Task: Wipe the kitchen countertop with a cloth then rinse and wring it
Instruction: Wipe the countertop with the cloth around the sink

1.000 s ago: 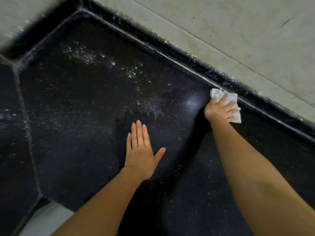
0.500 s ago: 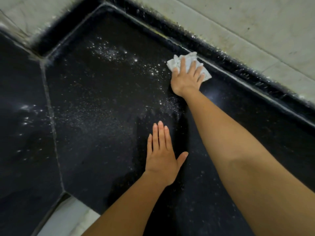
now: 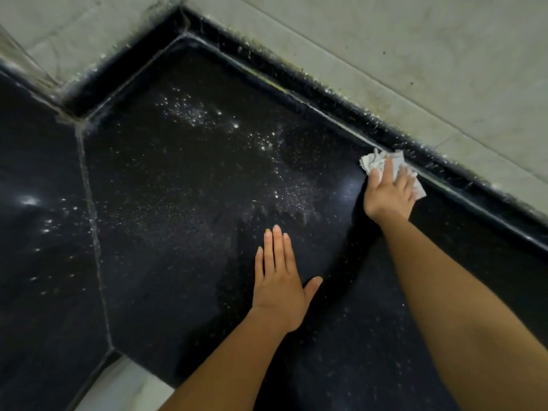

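Right hand presses a crumpled white cloth onto the black countertop, fingers laid straight. The cloth sits under & just past the fingertips, touching the raised back edge. Left hand lies flat, holding nothing, nearer the body. White specks scatter to the cloth's L.

Logged black speckled stone countertop across most of frame, glossy. Noted pale seam running down left side, splitting slab in two. Spotted white specks scattered upper centre, more at centre and far left. Marked raised black lip along back edge, upper left to right. Found crumpled white cloth at right, up against lip, pressed down under right hand, fingers spread. Caught left hand lower centre, palm down on bare stone, fingers straight, apart from cloth.
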Demonstrator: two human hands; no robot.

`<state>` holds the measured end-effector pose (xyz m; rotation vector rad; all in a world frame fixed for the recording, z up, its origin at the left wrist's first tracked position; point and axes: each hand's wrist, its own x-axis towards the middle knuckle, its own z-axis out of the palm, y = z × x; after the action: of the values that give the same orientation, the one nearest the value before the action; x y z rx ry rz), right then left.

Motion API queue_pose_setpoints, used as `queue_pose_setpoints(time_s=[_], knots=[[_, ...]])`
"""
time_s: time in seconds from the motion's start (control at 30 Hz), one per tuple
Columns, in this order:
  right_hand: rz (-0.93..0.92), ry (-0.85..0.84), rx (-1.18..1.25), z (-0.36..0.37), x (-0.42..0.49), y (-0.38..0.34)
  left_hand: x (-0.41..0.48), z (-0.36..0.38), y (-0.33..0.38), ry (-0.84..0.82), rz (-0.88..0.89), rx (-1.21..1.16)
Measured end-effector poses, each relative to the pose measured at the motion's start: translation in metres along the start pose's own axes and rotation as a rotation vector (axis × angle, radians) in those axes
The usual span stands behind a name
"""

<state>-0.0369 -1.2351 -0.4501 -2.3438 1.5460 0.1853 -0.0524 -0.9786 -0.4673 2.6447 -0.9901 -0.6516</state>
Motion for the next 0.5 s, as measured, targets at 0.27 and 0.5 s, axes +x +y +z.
queue_pose_setpoints(time_s=[0.27,0.5], knots=[[-0.225,-0.22,-0.054,0.034,-0.055,-0.089,0.0,-0.009,0.005,-0.064,-0.032,0.036],[-0.675,-0.413,-0.216,0.02,-0.072,-0.073,0.0,-0.008,0.004,0.01,-0.035,0.028]])
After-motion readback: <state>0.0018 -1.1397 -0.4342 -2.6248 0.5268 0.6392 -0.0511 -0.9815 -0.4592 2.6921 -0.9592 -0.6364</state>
